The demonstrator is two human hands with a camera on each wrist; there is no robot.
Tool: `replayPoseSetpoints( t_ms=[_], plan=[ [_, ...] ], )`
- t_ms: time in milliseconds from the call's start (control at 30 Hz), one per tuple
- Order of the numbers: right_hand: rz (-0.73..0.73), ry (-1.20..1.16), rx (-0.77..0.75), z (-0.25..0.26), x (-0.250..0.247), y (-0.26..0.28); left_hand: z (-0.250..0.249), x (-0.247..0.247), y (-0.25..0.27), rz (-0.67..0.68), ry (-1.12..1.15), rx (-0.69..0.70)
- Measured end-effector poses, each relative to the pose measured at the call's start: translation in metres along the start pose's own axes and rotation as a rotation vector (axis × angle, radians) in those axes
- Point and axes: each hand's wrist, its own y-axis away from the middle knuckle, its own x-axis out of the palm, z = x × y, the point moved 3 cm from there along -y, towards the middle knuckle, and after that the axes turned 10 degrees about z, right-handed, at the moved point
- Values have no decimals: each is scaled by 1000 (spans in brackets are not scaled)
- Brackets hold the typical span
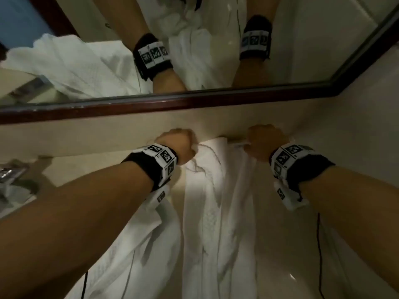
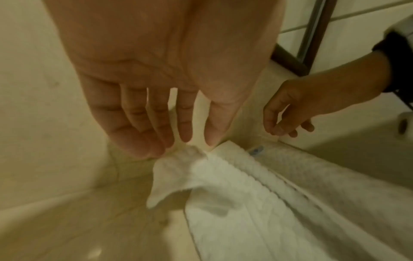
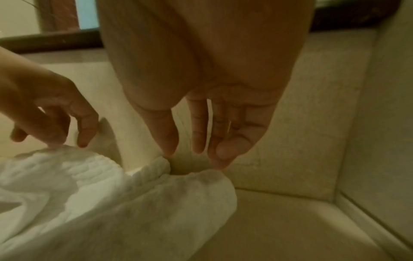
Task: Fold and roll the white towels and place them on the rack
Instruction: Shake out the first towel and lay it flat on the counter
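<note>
A white towel (image 1: 216, 212) lies lengthwise on the beige counter (image 1: 280, 244), its far edge against the backsplash under the mirror. My left hand (image 1: 179, 147) is at the towel's far left corner. In the left wrist view its straight fingers (image 2: 212, 127) touch the rumpled corner of the towel (image 2: 268, 203). My right hand (image 1: 263, 143) is at the far right corner. In the right wrist view its fingertips (image 3: 221, 159) meet the towel (image 3: 111, 203) at its edge, with nothing curled round it. No rack is in view.
A mirror (image 1: 194, 61) in a dark wood frame (image 1: 172, 104) runs along the wall and reflects my wrists and a white towel heap. A metal fitting (image 1: 13, 173) sits at the left. A black cable (image 1: 319, 244) hangs by my right arm. A side wall (image 3: 380, 123) closes the right corner.
</note>
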Motion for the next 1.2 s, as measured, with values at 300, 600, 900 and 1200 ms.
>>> replayPoseSetpoints(
  t_ms=[300,600,900,1200],
  plan=[
    [41,-88,51,16,22,-26,18,23,-15,145,103,-110],
    [24,-216,-13,21,18,-12,18,28,-13,163,187,-37],
    [-63,-279,46,27,16,-2,20,20,0,33,204,-16],
    [-133,-263,-163,49,0,25,19,-4,25,-247,361,40]
  ],
)
